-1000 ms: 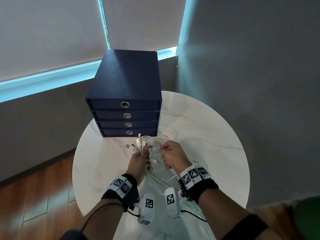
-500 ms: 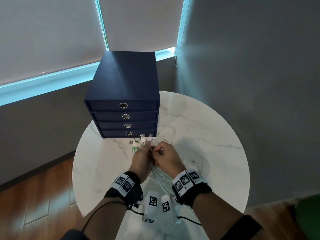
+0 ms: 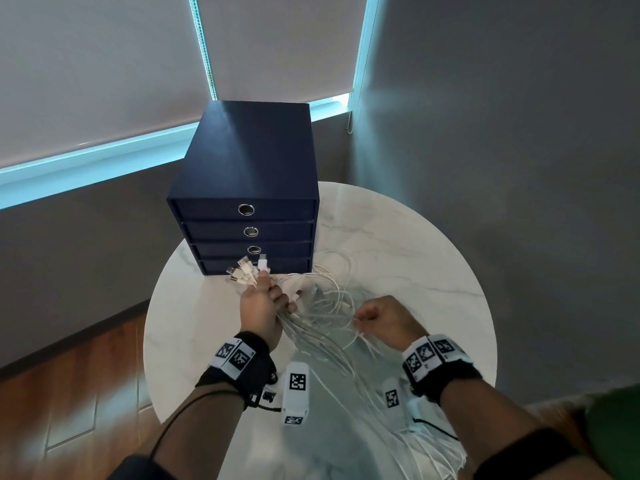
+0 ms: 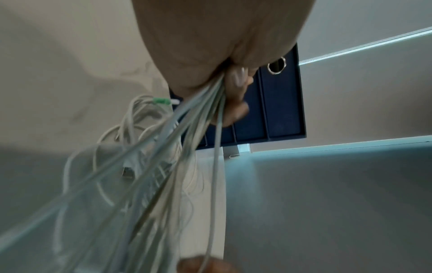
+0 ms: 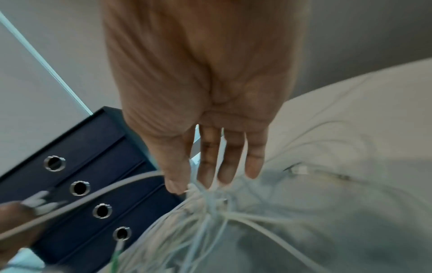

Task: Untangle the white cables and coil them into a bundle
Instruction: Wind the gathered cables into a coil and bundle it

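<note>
Over the table [image 3: 415,244], left hand [image 3: 259,306] grips white cables [image 3: 322,327] (plugs upward), right hand [image 3: 384,318] pinches strands

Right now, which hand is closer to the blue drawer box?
Left. The left hand grips the white cables just in front of the drawer box, their plugs overlapping its bottom drawer; the right hand pinches strands farther back, toward the person.

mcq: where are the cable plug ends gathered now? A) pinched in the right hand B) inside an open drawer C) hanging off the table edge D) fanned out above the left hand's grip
D: the plug ends fan out above the left hand, whose grip bunches the white cables before the closed drawer unit.
</note>
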A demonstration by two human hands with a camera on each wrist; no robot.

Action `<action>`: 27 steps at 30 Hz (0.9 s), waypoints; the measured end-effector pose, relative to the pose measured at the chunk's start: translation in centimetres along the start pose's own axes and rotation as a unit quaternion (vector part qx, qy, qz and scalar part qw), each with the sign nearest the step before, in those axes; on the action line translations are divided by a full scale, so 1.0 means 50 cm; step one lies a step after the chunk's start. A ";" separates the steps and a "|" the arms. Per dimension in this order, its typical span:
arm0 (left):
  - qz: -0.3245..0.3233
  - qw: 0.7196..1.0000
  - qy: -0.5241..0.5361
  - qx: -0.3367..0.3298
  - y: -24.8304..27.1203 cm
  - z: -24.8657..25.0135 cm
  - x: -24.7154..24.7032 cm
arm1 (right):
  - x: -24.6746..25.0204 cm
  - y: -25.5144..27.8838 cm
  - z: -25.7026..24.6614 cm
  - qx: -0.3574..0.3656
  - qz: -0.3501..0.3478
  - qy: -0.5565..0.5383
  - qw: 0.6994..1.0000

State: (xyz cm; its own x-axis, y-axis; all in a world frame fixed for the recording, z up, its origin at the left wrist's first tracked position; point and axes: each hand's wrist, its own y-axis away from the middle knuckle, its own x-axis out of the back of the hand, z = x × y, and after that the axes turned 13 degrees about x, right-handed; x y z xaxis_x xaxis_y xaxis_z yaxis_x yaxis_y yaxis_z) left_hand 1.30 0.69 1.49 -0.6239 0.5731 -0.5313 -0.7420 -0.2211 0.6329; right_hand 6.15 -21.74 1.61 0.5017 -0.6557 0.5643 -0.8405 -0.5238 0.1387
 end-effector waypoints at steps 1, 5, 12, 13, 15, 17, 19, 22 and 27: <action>-0.002 1.000 -0.014 -0.005 0.000 0.004 0.000 | 0.017 0.003 0.007 -0.008 0.002 0.027 1.000; -0.026 0.995 -0.089 -0.029 0.009 -0.010 -0.019 | 0.047 -0.012 -0.020 -0.013 0.046 0.013 0.999; -0.102 0.979 -0.166 -0.060 0.035 -0.018 -0.062 | 0.064 -0.041 -0.156 0.072 0.074 -0.186 0.977; -0.104 0.977 -0.172 -0.065 0.037 -0.017 -0.069 | 0.061 -0.040 -0.163 0.085 0.054 -0.168 0.981; -0.106 0.974 -0.187 -0.074 0.040 -0.016 -0.079 | 0.051 -0.039 -0.167 0.091 0.023 -0.171 0.981; -0.121 0.971 -0.193 -0.073 0.041 -0.018 -0.083 | 0.043 -0.040 -0.171 0.094 0.018 -0.185 0.978; -0.146 0.971 -0.179 -0.056 0.043 -0.023 -0.082 | 0.047 -0.044 -0.178 0.116 0.051 -0.194 0.973; -0.150 0.971 -0.180 -0.041 0.043 -0.034 -0.073 | 0.068 -0.049 -0.194 0.149 0.166 -0.239 0.945; -0.106 0.983 -0.145 -0.036 0.030 -0.035 -0.062 | 0.094 -0.055 -0.161 0.112 0.251 -0.124 0.953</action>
State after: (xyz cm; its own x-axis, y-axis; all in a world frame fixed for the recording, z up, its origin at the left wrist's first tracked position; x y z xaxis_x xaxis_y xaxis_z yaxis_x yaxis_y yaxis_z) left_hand 1.70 -2.77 3.10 -0.3644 0.8115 -0.4569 -0.8699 -0.1214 0.4781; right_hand 9.17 -18.97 10.44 0.1044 -0.9480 0.3005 -0.9363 -0.1955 -0.2916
